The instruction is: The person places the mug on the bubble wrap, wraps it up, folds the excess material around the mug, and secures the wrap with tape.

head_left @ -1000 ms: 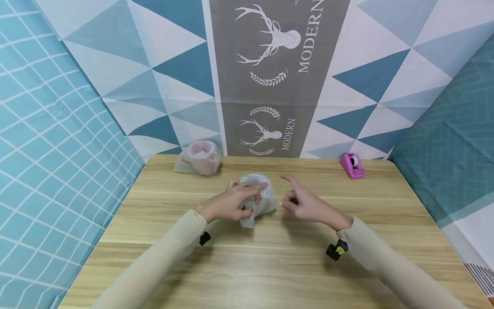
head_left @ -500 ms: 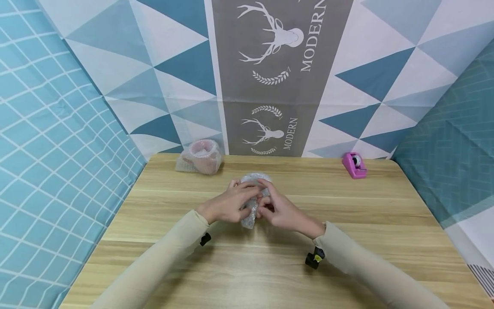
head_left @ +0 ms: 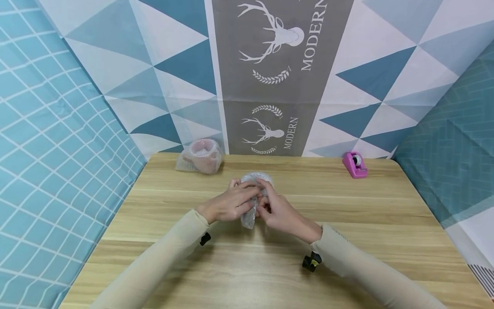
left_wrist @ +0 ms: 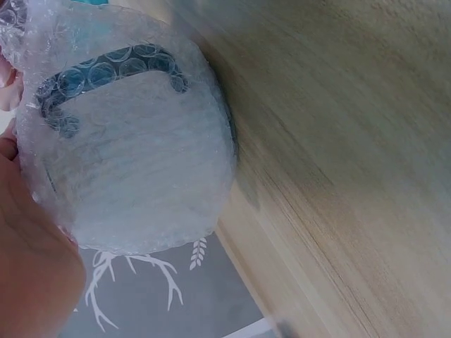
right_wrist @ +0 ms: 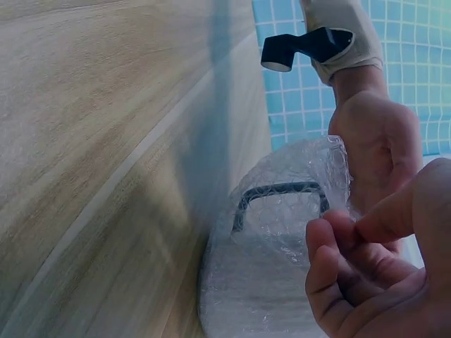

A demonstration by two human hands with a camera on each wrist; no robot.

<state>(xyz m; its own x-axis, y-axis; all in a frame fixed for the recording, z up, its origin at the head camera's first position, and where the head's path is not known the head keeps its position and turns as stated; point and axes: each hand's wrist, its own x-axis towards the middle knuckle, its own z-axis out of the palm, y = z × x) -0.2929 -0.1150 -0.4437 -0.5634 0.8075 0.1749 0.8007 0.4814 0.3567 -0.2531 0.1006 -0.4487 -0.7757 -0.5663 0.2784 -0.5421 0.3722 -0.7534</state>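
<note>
A mug (head_left: 255, 177) wrapped in bubble wrap stands on the table between both hands. In the left wrist view its dark curved handle shows through the wrap (left_wrist: 141, 162). My left hand (head_left: 228, 205) holds it from the left, fingers over the wrap and the loose end hanging toward me. From the right, my right hand (head_left: 284, 213) meets the left fingers at the wrap. Its thumb and forefinger pinch together at the wrap's edge in the right wrist view, where the right hand (right_wrist: 402, 274) covers what lies between them, a small clear strip of tape by the earlier view.
A pink mug-like item (head_left: 204, 159) in bubble wrap stands at the table's back left. At the back right is a pink tape dispenser (head_left: 355, 165) with a roll in it. Patterned cloth hangs behind the wooden table (head_left: 247, 270) and along both sides.
My right hand, which held a small strip beside the mug, has moved left onto the wrap and stays there. The left hand keeps its hold, its fingers drawing slightly closer together.
</note>
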